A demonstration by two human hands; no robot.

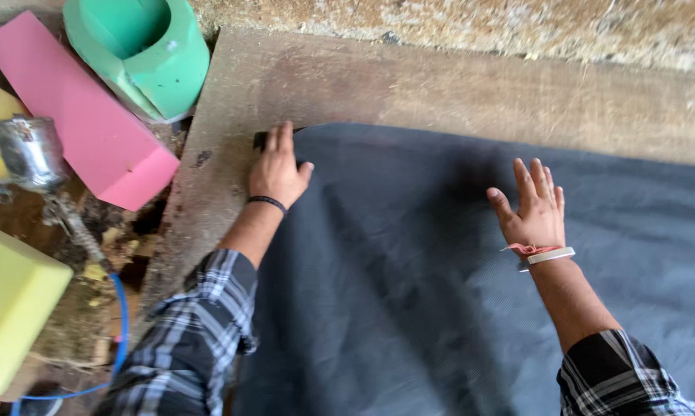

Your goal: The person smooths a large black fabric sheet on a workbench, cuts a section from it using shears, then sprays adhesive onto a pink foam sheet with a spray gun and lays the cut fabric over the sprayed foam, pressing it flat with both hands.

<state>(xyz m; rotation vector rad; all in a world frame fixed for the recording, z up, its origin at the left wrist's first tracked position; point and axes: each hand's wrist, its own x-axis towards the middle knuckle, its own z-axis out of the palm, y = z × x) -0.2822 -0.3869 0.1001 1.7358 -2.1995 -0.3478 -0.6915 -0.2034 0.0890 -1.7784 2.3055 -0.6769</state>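
The dark grey cloth (440,308) fills the lower right of the frame, on my wooden board (409,85). It looks soft, light and limp; best gripped at edges or corners. Its long axis runs left-right. My right hand (534,208) lies flat, fingers spread; my left hand (276,169) presses its upper-left corner, fingers together.

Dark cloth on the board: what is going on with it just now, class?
A person in a plaid shirt spreads a dark grey cloth over a worn wooden board. The left hand presses at the cloth's top left corner, over a small dark object that cannot be made out. The right hand lies flat and open on the cloth. Pink, green and yellow foam blocks sit to the left.
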